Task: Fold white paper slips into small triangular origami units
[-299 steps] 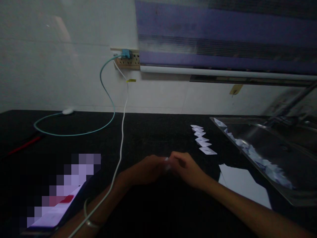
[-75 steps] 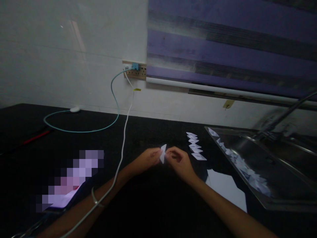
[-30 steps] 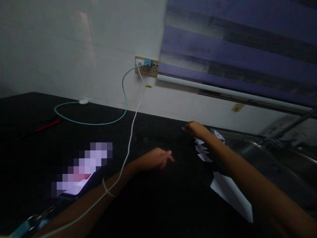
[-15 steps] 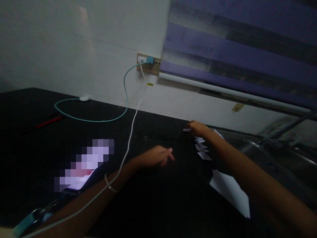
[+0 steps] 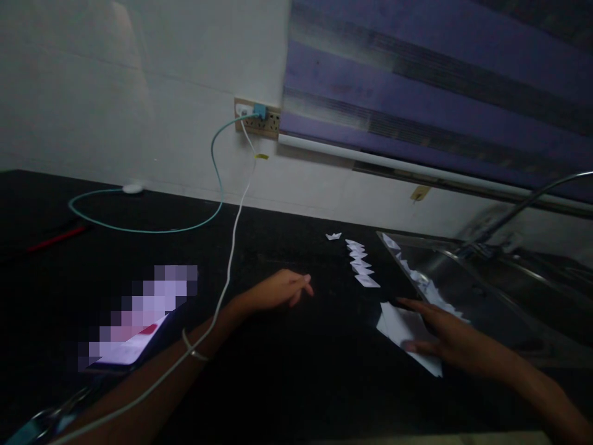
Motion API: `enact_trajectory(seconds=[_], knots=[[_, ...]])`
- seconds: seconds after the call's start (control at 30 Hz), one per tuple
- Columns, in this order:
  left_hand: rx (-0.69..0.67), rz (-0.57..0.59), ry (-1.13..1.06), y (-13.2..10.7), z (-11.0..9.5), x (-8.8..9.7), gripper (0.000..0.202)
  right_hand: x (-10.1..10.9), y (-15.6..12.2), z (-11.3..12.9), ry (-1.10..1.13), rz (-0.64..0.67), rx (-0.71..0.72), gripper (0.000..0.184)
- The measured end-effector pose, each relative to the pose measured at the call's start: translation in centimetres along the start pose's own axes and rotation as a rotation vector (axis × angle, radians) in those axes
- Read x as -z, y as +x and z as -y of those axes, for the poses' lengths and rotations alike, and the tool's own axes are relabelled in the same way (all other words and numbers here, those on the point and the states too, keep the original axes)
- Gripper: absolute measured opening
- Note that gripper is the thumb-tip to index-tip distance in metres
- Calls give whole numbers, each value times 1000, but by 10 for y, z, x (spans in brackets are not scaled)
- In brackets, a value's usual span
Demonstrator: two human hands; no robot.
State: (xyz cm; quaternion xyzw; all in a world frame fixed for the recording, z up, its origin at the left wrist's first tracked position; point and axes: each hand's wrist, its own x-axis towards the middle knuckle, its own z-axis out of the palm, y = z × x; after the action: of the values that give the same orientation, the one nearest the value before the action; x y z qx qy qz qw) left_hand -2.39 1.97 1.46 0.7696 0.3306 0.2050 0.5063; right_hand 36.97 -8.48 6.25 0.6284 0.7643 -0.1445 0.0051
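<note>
My right hand [image 5: 440, 334] lies flat, fingers spread, on a white sheet of paper [image 5: 393, 321] at the right of the black counter [image 5: 287, 371]. My left hand [image 5: 282, 287] rests on the counter near the middle, fingers loosely stretched, holding nothing. A short row of small folded white paper pieces [image 5: 360, 264] runs away from me beside the sink. One more folded piece [image 5: 333, 236] lies alone just left of the row's far end.
A steel sink [image 5: 486, 290] with paper scraps along its left side sits at right, a tap [image 5: 523, 204] above it. A lit phone [image 5: 130, 334] lies at left. White cable [image 5: 231, 247] and teal cable [image 5: 152, 228] run from the wall socket [image 5: 252, 120]. A red pen [image 5: 55, 238] lies far left.
My right hand let go of the folded piece at the far end of the row and drew back onto the white sheet. My left hand stayed in place.
</note>
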Motion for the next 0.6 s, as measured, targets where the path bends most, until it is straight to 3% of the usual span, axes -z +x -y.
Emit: enact_trajectory(seconds=[0.23, 0.43, 0.6], knots=[[-26, 0, 14, 1, 1, 0, 59, -25, -5, -13, 65, -147, 14, 69], [-32, 6, 5, 2, 4, 1, 57, -23, -7, -11, 23, -226, 88, 64], [-52, -10, -13, 2, 6, 0, 59, -18, -13, 4, -47, -196, 124, 52]])
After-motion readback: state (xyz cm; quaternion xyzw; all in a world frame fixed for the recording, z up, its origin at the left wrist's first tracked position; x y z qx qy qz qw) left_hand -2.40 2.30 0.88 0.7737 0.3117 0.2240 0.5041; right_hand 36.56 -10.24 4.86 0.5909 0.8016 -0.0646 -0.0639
